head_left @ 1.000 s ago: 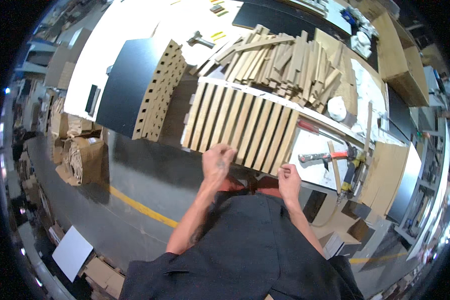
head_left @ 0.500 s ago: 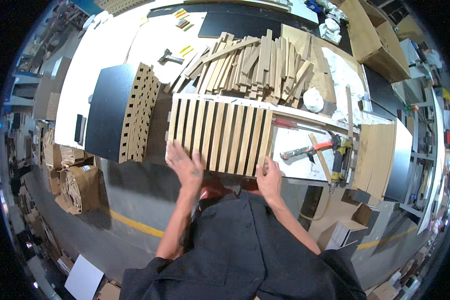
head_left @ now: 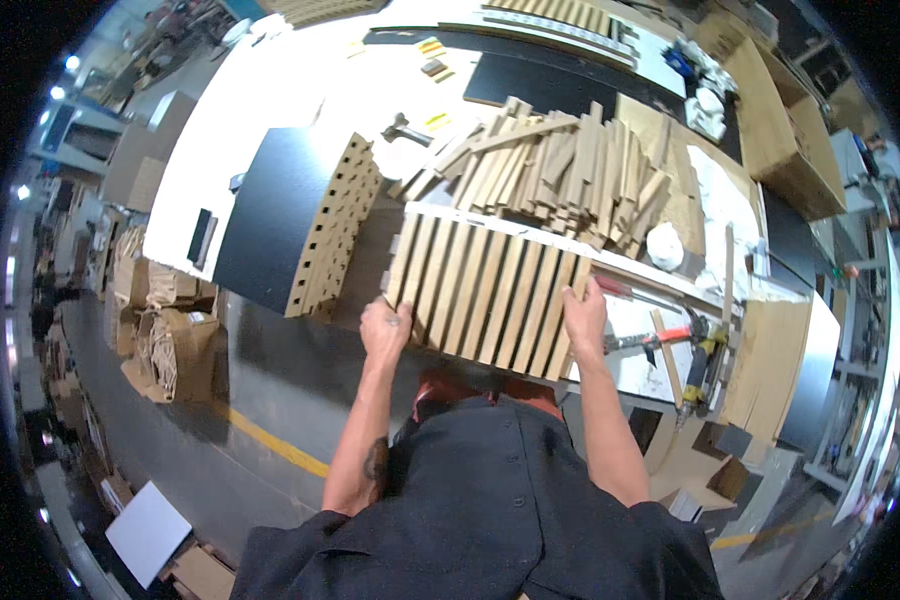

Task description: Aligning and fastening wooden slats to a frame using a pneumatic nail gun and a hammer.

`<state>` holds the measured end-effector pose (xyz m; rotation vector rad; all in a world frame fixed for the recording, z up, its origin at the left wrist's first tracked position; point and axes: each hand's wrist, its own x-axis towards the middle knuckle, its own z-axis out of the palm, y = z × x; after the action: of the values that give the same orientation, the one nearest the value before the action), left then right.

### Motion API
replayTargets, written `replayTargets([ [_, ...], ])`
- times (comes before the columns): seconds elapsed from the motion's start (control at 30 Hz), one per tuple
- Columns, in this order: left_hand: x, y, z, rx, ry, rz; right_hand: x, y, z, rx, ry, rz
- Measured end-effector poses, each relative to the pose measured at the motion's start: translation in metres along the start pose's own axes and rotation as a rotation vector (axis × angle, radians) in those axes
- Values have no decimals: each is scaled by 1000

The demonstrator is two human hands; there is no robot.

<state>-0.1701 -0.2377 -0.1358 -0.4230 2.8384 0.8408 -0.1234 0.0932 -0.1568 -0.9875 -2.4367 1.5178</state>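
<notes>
A slatted wooden panel [head_left: 482, 292], light strips with dark gaps between them, lies at the near edge of the bench before me. My left hand [head_left: 385, 328] has its fingers closed round the panel's left edge, near the front corner. On the opposite side, my right hand [head_left: 586, 312] grips the right edge with the thumb over the top. Just right of that hand lies a red-handled tool [head_left: 612, 287], partly covered by my fingers. A hammer with a red and black handle [head_left: 660, 336] rests further right, beside a yellow and black power drill [head_left: 707, 366].
Loose wooden strips [head_left: 560, 165] are heaped behind the panel. Left of it stand notched wooden pieces [head_left: 332, 235] against a black board [head_left: 270, 205]. Another hammer [head_left: 406, 130] lies further back. Stacked boards [head_left: 763, 365] stand at the right, and a cardboard box [head_left: 785, 130] sits far right.
My left hand has gone from lying spread on the panel to gripping its left edge. My right hand has moved up along the right edge. The view has shifted, and the panel looks slightly turned.
</notes>
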Motion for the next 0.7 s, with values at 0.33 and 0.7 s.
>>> replayTargets([
  [0.33,-5,-23,9,-81,75,95,28,25,12,19,-15,100],
  [0.7,-25,1,-22,-298,35,45,7,7,-12,190,-96,127],
])
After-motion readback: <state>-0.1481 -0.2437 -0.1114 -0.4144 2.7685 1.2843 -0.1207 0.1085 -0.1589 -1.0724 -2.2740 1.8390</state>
